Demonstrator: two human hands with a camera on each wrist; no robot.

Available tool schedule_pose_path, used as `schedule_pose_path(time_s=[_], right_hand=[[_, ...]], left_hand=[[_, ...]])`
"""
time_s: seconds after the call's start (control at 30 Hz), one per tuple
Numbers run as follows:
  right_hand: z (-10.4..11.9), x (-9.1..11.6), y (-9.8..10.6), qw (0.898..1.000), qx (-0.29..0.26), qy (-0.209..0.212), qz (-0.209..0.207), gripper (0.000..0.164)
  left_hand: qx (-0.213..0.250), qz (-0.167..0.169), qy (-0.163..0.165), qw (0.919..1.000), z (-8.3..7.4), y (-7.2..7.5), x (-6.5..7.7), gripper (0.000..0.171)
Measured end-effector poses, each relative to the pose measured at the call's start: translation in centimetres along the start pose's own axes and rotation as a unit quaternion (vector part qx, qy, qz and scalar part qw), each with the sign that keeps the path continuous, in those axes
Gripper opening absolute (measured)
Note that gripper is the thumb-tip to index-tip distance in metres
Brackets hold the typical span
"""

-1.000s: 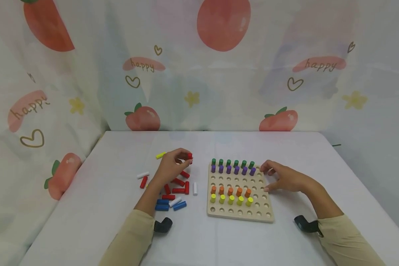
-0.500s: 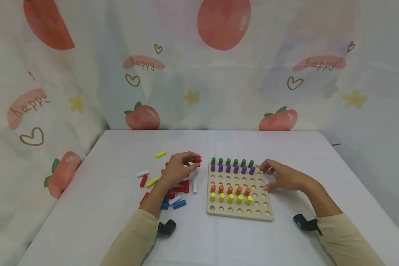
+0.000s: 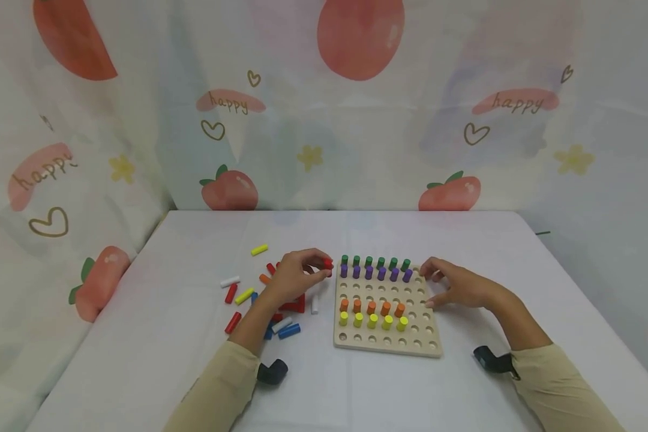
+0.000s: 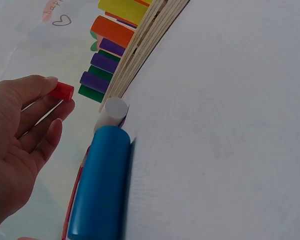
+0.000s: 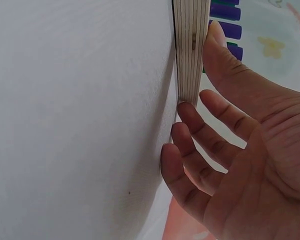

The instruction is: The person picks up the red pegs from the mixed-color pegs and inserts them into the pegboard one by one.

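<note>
In the head view my left hand [image 3: 296,277] pinches a red peg [image 3: 328,265] between thumb and fingertips, just off the board's far left corner. The left wrist view shows that red peg [image 4: 64,91] poking out past the fingers. The wooden pegboard [image 3: 389,350] lies flat, with rows of green pegs [image 3: 368,261] and purple pegs [image 3: 369,272] at the far side. Nearer me stand orange pegs [image 3: 371,308] and yellow pegs [image 3: 373,321]. My right hand [image 3: 460,285] rests at the board's right edge, thumb on the side and relaxed fingers by the far corner.
Loose pegs lie left of the board, some hidden under my left hand and forearm. Among them are a blue peg [image 3: 289,331], a white peg [image 3: 315,304], a red peg [image 3: 233,323] and a yellow peg [image 3: 260,249]. A patterned cloth [image 3: 356,150] hangs behind the table.
My left hand has carried the red peg rightward and slightly nearer me, from above the loose pegs to the board's left side. My right hand stays at the board's edge.
</note>
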State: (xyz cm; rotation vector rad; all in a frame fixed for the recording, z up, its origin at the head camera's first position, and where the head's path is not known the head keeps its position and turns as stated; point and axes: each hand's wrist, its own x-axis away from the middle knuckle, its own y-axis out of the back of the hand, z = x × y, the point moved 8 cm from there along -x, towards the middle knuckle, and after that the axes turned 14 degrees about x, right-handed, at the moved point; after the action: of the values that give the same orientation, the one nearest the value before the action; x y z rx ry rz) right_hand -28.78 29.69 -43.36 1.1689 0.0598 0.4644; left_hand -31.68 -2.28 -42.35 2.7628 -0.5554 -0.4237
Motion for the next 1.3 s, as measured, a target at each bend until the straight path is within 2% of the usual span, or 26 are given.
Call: schedule_pose_path(time_s=[0.2,0.37,0.67,1.0,1.3], right_hand=[[0.0,0.3,-0.3,1.0,-0.008,-0.008,0.004,0.063],[0.2,0.3,-0.3,1.0,-0.001,-0.007,0.003,0.062],[0.3,0.0,-0.1,1.0,0.011,-0.003,0.003,0.062],[0.3,0.2,0.4,1.0,0.01,-0.002,0.0,0.063],[0.5,0.0,0.2,1.0,0.001,0.001,0.006,0.064]], left_hand=[[-0.008,0.027,-0.005,0.9996,-0.4,-1.3,0.1,0.022],[-0.026,0.046,0.005,0.9986,-0.1,-2.4,-0.4,0.022],[-0.021,0.065,0.018,0.9975,-0.1,-3.6,-1.1,0.02],[-0.027,0.076,0.038,0.996,-0.1,-4.1,-1.1,0.022],[-0.031,0.065,0.04,0.9966,0.4,-3.8,-0.9,0.022]])
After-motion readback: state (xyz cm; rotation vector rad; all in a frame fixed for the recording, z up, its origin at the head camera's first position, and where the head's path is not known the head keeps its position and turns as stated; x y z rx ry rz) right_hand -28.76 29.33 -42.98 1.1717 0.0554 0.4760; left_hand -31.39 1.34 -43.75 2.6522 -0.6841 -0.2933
